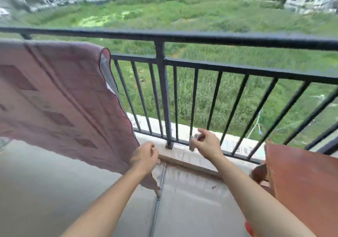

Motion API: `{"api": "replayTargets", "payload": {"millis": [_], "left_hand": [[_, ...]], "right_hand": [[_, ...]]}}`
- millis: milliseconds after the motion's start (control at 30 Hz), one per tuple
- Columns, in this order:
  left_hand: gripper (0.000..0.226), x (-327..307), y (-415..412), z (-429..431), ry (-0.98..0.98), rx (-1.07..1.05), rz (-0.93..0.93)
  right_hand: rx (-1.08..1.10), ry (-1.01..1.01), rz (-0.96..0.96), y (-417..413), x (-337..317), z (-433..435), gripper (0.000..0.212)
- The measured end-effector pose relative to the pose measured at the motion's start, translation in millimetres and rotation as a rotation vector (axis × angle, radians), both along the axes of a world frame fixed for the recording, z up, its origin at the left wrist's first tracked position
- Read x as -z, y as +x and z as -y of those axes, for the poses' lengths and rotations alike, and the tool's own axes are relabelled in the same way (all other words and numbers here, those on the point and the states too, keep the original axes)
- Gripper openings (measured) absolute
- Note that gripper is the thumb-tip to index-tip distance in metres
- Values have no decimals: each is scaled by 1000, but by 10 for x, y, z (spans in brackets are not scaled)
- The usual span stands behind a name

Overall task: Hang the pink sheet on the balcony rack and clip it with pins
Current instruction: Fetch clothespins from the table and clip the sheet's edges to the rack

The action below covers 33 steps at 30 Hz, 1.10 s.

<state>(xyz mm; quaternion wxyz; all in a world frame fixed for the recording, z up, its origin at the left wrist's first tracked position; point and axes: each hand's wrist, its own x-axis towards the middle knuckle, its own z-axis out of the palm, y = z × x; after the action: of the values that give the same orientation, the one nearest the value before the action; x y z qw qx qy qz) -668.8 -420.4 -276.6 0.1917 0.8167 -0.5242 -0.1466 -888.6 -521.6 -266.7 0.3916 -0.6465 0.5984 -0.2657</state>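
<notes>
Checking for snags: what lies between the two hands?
In the head view, only the thick railing post's foot and bare ledge sit between the left hand and right hand.

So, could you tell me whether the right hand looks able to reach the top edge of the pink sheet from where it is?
Probably yes: the right hand is low by the railing, and nothing stands between it and the pink sheet draped up left.
</notes>
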Motion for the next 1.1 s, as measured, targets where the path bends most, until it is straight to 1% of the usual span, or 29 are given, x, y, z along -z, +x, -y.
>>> {"api": "replayTargets", "payload": {"millis": [33,67,100,167,200,233,267,300,367,400,433,467,533,633,700,767,800,867,933,1000,1067,1100], "left_hand": [[17,33,102,-17,3,-62,-60],[18,56,185,-27,5,-122,-116],[18,76,252,-34,1,-182,-159],[13,101,351,-40,-20,-314,-206],[15,100,380,-32,-40,-377,-217],[21,97,397,-16,-59,-431,-214],[29,86,404,6,-72,-480,-194],[38,69,404,37,-86,-523,-164],[51,3,392,123,-123,-604,-118],[51,-44,385,171,-147,-635,-111],[48,-87,382,219,-175,-658,-106],[44,-132,378,270,-202,-680,-98],[37,-212,373,363,-244,-724,-64],[31,-277,363,460,-242,-767,11],[37,-283,340,483,-217,-795,50],[34,-278,302,467,-220,-815,52],[29,-274,278,449,-224,-824,51],[22,-257,242,403,-240,-839,70],[21,-241,228,360,-244,-862,86],[23,-241,229,333,-229,-894,83],[23,-241,231,325,-228,-903,87],[22,-244,236,329,-232,-901,88]], "right_hand": [[-40,31,29,167,-30,23,51],[-76,55,55,314,-51,50,52],[-114,78,74,440,-72,83,48],[-191,110,88,644,-76,178,28],[-226,127,101,720,-76,237,16],[-260,152,126,782,-78,299,11],[-279,196,170,835,-81,370,14],[-273,265,241,884,-81,455,15],[-224,476,505,983,-103,634,24],[-197,591,650,1036,-134,708,29],[-178,684,754,1087,-169,777,31],[-178,754,817,1144,-202,843,32],[-246,828,813,1270,-246,956,30],[-473,882,654,1430,-301,1053,17],[-605,918,554,1524,-271,1125,21],[-661,944,532,1627,-210,1182,31],[-678,953,526,1682,-182,1198,32],[-707,986,516,1804,-138,1216,23],[-716,1019,528,1916,-109,1217,15],[-778,968,511,2013,-82,1208,22],[-918,883,460,2066,-64,1189,29],[-992,874,441,2084,-66,1175,35]]}}
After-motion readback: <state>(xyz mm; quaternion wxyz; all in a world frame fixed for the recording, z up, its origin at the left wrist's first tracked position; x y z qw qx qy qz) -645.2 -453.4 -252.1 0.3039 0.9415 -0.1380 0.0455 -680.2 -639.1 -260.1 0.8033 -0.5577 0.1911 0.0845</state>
